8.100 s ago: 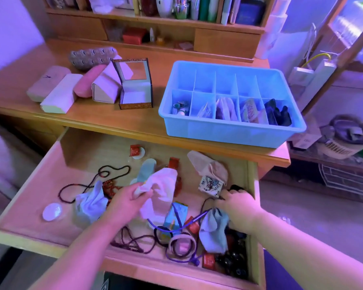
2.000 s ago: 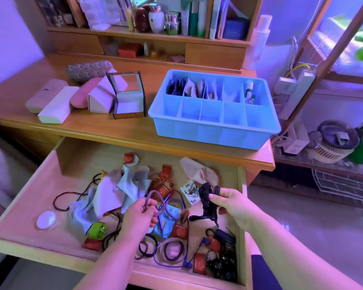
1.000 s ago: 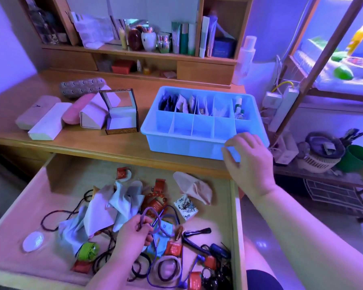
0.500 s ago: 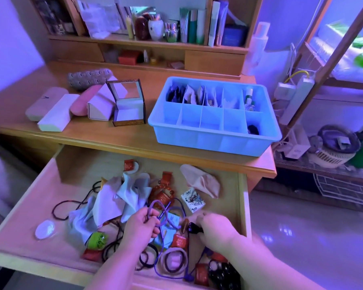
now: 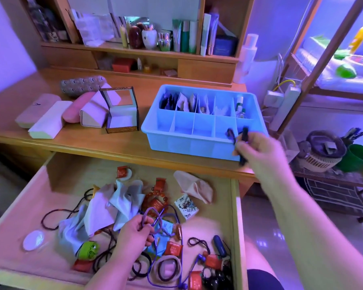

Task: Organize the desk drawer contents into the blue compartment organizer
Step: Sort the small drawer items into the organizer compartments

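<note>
A: Over the blue plastic compartment organizer [image 5: 199,141], front-right cell: your right hand [image 5: 258,149] pinches a black clip [image 5: 244,143].

B: Back row filled; below it, your left hand [image 5: 134,233] grips purple cord [image 5: 155,218]; the wooden drawer [image 5: 29,206] mostly unsorted.

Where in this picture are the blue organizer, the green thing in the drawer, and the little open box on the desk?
blue organizer [image 5: 176,143]: head view, on its front wall.
green thing [image 5: 88,250]: head view, on its middle.
open box [image 5: 122,120]: head view, on its pale lining.
</note>
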Action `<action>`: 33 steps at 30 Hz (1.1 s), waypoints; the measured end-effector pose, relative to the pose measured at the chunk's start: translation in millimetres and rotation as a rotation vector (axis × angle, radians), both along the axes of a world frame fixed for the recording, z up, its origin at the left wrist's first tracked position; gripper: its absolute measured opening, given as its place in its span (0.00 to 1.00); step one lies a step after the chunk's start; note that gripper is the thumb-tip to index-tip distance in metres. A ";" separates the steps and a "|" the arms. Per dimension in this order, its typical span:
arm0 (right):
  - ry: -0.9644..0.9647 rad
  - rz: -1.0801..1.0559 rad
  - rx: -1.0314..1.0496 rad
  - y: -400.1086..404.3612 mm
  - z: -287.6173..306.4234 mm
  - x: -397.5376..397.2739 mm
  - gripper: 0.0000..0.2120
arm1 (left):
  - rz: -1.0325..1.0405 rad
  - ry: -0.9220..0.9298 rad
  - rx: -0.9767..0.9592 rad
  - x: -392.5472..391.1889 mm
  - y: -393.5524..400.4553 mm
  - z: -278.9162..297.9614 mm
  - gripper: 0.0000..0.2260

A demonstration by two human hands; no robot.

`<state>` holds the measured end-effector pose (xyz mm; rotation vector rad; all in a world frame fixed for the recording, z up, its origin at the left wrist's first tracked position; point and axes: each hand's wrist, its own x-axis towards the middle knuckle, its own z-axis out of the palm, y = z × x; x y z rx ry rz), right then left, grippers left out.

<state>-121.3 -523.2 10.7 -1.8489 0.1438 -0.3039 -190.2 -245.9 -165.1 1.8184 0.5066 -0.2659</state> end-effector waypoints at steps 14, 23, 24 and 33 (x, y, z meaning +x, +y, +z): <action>0.025 -0.175 -0.867 -29.2 13.2 64.7 0.09 | -0.010 0.008 -0.001 -4.8 0.3 6.8 0.07; 0.431 0.522 -1.153 49.5 -131.9 -74.8 0.15 | -0.095 -0.003 -0.111 -9.2 -9.1 27.1 0.06; 0.525 0.539 -1.217 54.5 -142.8 -77.5 0.18 | -0.091 0.001 -0.118 -9.6 -9.9 28.9 0.06; 0.640 0.305 -0.304 58.6 -141.4 -62.8 0.05 | -0.155 0.018 -0.223 -13.0 -13.2 33.0 0.08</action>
